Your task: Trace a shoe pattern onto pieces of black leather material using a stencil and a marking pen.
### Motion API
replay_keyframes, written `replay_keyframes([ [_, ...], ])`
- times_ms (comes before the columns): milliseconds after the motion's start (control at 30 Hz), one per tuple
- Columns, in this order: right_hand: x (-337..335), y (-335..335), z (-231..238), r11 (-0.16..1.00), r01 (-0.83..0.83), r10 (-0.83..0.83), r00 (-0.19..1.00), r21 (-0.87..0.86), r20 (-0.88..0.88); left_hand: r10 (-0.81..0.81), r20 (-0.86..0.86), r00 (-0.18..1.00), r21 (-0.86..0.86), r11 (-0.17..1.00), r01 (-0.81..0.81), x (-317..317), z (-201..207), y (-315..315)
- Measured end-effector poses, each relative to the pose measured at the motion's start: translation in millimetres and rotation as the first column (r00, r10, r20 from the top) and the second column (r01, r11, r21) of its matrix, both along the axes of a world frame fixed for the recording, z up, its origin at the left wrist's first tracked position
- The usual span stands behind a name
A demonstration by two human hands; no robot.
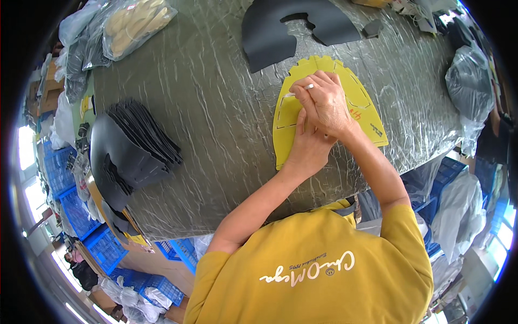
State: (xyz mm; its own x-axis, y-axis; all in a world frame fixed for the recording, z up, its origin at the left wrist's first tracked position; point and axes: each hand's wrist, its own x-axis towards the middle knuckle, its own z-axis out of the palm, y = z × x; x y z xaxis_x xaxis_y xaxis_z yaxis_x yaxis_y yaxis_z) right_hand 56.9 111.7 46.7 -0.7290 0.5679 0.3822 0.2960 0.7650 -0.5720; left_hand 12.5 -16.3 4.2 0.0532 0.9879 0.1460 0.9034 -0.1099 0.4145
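Note:
A yellow template [291,110] with a notched far edge and narrow cut slots lies flat on the table. Over its middle, my right hand [324,102] is closed around a slim white pen [309,86], most of it hidden by the fingers. My left hand [308,144] rests on the near part of the template with fingers stretched forward, partly covered by my right hand. Just beyond the template lies a dark curved sheet piece [270,32] with a cut-out in its near edge. What lies under the template is hidden.
The table [216,108] has a wrinkled, shiny plastic cover. A fanned stack of dark cut pieces [132,148] sits at left. Clear bags [137,24] of beige pieces lie far left, and a small dark scrap [372,28] far right. Blue crates [78,210] stand beside the table.

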Motion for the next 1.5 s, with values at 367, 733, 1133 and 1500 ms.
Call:
replay_keyframes([
  [367,11.3,4.3,-4.6,0.999,0.037,-0.037,0.999,0.010,0.000,-0.012,-0.021,1.000,0.064,0.998,0.014,-1.4,-1.9,1.6],
  [733,25.4,13.3,-5.4,0.999,0.042,-0.042,0.999,0.029,0.007,0.006,-0.038,0.999,0.074,0.997,-0.003,-0.3,-0.4,1.2],
  [1133,32.6,25.0,-4.4,0.997,0.068,-0.069,0.997,0.037,0.032,-0.014,-0.040,0.999,0.046,0.999,0.016,-3.2,1.3,-0.1],
  [1500,37.7,41.3,-6.2,0.976,0.211,-0.214,0.975,0.058,0.055,-0.025,-0.052,0.998,0.034,0.999,0.027,-3.8,6.9,1.4],
])
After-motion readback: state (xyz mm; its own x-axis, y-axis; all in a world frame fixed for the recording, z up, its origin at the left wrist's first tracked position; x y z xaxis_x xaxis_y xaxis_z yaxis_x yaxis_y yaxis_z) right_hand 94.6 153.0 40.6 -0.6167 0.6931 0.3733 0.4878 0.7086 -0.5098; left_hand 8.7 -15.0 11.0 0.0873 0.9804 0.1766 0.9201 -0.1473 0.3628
